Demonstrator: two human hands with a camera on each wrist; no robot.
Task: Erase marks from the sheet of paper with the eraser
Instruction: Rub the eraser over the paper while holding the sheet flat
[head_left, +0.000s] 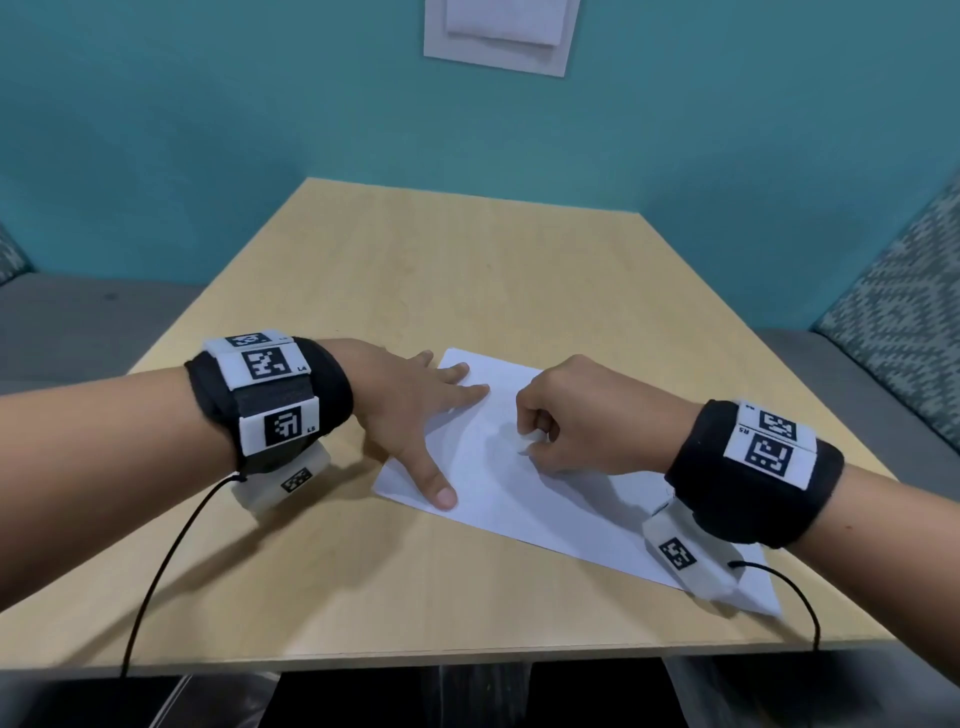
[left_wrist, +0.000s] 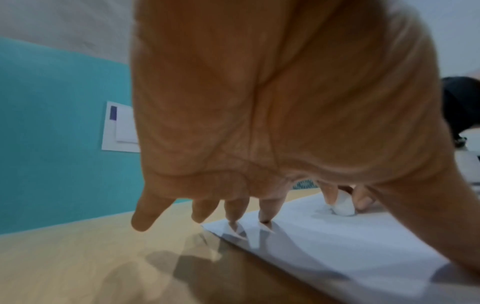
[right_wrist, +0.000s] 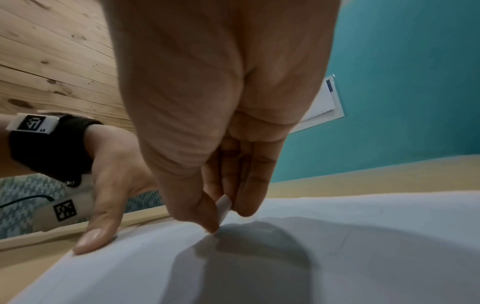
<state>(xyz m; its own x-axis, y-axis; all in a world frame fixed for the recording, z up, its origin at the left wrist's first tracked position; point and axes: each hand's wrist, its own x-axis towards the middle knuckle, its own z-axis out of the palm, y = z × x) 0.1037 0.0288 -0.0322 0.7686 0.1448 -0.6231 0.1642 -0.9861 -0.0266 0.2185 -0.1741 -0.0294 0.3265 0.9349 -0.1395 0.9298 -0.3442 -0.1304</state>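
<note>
A white sheet of paper (head_left: 524, 499) lies slanted on the light wooden table (head_left: 415, 270). My left hand (head_left: 415, 410) rests flat on the sheet's left corner, fingers spread and straight, thumb pressing near the edge (right_wrist: 91, 238). My right hand (head_left: 561, 415) is curled over the middle of the sheet and pinches a small white eraser (left_wrist: 342, 203) between thumb and fingers, its lower end against the paper (left_wrist: 337, 242). The eraser (right_wrist: 223, 205) shows between the fingertips in the right wrist view. Marks on the paper (right_wrist: 363, 236) are too faint to make out.
A teal wall (head_left: 208, 130) stands behind the table with a white wall plate (head_left: 498, 36) on it. Grey bench seats with patterned cushions (head_left: 904, 291) flank the table. Black cables (head_left: 156, 571) trail from both wristbands over the front edge.
</note>
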